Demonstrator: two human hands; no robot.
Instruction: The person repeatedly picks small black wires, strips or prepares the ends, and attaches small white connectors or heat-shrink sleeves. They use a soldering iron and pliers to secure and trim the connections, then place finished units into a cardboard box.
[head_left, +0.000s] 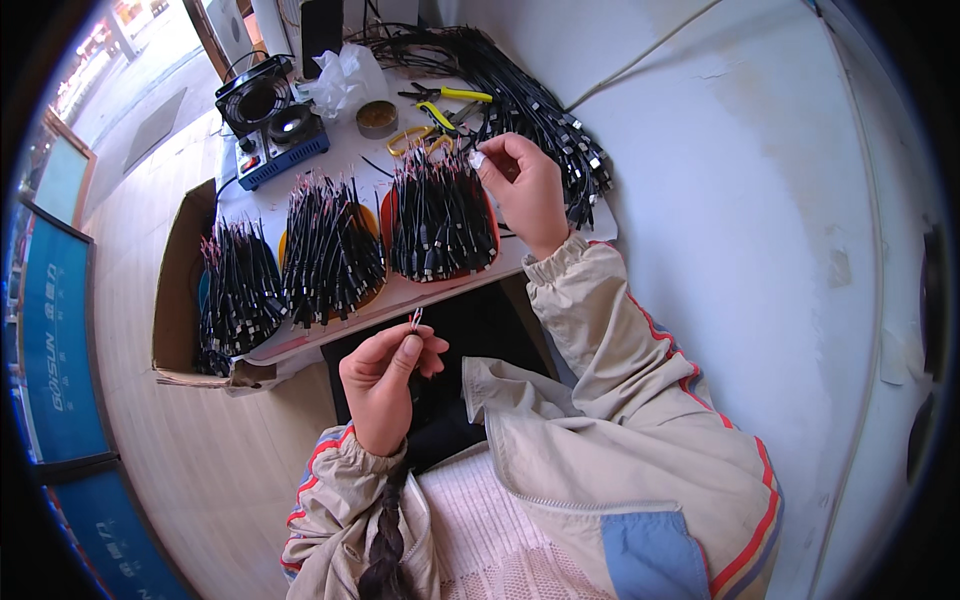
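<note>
My left hand [380, 385] is in front of the table edge, thumb and fingers pinched on a thin cable whose bare wire ends [416, 318] stick up above the fingertips. The rest of that cable is hidden by the hand. My right hand [527, 192] is raised over the right side of a red tray [493, 245], thumb and forefinger closed together. A small white bit [477, 159] shows at those fingertips; its kind is unclear. Black cables [437, 215] with metal plugs and pinkish stripped ends fill the red tray, close to my right hand.
Left of the red tray, an orange tray [375, 292] and a cardboard box [180, 290] hold more cable bundles. Behind are a blue soldering unit with fan [270, 130], a round tin [377, 119], a plastic bag [347, 82], yellow-handled pliers [465, 95] and a large cable heap [530, 95]. A white wall [740, 250] stands right.
</note>
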